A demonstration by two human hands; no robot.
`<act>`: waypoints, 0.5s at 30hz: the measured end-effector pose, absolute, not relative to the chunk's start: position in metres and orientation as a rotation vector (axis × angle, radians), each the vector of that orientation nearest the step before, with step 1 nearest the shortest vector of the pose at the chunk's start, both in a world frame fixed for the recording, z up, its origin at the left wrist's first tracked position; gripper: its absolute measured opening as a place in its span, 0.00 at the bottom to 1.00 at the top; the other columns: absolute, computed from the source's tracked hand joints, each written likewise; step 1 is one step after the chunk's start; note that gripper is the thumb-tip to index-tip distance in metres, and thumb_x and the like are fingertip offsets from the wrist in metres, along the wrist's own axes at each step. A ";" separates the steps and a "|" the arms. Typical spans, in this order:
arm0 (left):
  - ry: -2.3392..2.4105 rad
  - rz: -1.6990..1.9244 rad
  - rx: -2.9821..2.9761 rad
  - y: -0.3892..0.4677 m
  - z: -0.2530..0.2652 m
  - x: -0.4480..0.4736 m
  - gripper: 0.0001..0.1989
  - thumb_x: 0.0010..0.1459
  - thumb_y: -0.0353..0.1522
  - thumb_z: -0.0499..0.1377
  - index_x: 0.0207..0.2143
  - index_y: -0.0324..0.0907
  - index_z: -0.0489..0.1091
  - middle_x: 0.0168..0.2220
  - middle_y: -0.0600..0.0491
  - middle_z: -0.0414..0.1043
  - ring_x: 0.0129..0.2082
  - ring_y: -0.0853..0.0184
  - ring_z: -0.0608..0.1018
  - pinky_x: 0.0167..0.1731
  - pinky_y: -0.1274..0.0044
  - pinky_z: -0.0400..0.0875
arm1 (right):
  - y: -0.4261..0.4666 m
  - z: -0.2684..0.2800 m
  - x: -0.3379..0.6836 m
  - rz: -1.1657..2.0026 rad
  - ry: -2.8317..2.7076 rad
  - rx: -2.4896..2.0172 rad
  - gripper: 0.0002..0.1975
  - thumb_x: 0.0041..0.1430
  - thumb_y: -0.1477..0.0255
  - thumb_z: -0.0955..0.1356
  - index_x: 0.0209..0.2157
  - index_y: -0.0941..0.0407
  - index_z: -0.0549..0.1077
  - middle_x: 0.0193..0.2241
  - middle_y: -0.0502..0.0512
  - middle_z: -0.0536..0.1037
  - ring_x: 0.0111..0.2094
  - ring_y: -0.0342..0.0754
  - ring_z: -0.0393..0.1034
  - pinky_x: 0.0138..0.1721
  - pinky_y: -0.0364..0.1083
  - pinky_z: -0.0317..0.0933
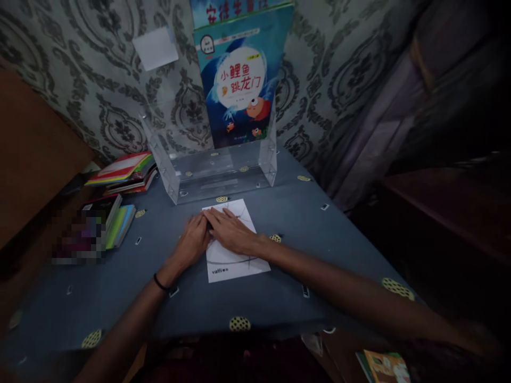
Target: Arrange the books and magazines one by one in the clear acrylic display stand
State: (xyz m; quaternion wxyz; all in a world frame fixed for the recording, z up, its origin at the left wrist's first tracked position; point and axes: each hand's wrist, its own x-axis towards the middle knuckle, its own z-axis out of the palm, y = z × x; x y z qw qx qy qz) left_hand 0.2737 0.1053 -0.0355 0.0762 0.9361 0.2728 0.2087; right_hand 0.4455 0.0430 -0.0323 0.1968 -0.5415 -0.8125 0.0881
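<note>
A white sheet of paper (239, 269) with thin dark lines and the printed word "vatli" near its lower edge lies on the cloth-covered table. My right hand (231, 230) rests on its upper part, palm down, fingers stretched towards the top left corner. My left hand (195, 234), slightly blurred, lies at the sheet's left edge with its fingers extended. The fingertips of both hands meet near that corner, where some of the paper is covered. A dark band (160, 283) circles my left wrist.
A clear acrylic stand (171, 186) is behind the paper, with picture books (241, 125) upright at its back. Stacked books (123, 173) and more books (120, 229) lie on the left. Another book (385, 367) is below the table's front right edge. Patterned wall stands behind.
</note>
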 end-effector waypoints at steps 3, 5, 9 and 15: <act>0.838 0.622 2.901 0.107 -0.043 0.270 0.20 0.68 0.28 0.49 0.60 0.39 0.62 0.61 0.37 0.70 0.63 0.53 0.71 0.61 0.54 0.68 | 0.045 -0.037 0.454 0.254 -2.256 -1.569 0.31 0.72 0.65 0.59 0.69 0.67 0.54 0.68 0.73 0.61 0.72 0.60 0.49 0.71 0.63 0.46; 0.856 0.629 2.940 0.106 -0.046 0.268 0.19 0.70 0.31 0.48 0.61 0.40 0.63 0.62 0.38 0.70 0.63 0.53 0.72 0.61 0.53 0.67 | 0.044 -0.042 0.472 0.231 -2.224 -1.610 0.31 0.72 0.63 0.59 0.69 0.64 0.55 0.69 0.72 0.61 0.72 0.60 0.49 0.71 0.64 0.45; 0.874 0.615 2.969 0.105 -0.046 0.269 0.19 0.72 0.33 0.46 0.60 0.38 0.64 0.62 0.36 0.70 0.63 0.52 0.72 0.61 0.52 0.67 | 0.041 -0.049 0.513 0.245 -2.160 -1.668 0.28 0.72 0.67 0.56 0.69 0.61 0.56 0.69 0.68 0.62 0.71 0.58 0.51 0.70 0.64 0.46; 0.820 0.435 3.019 0.100 -0.034 0.277 0.21 0.72 0.31 0.45 0.62 0.39 0.63 0.65 0.38 0.67 0.67 0.51 0.67 0.64 0.50 0.62 | 0.039 -0.050 0.529 0.241 -2.164 -1.630 0.26 0.71 0.70 0.55 0.67 0.57 0.61 0.69 0.62 0.62 0.71 0.54 0.52 0.70 0.63 0.44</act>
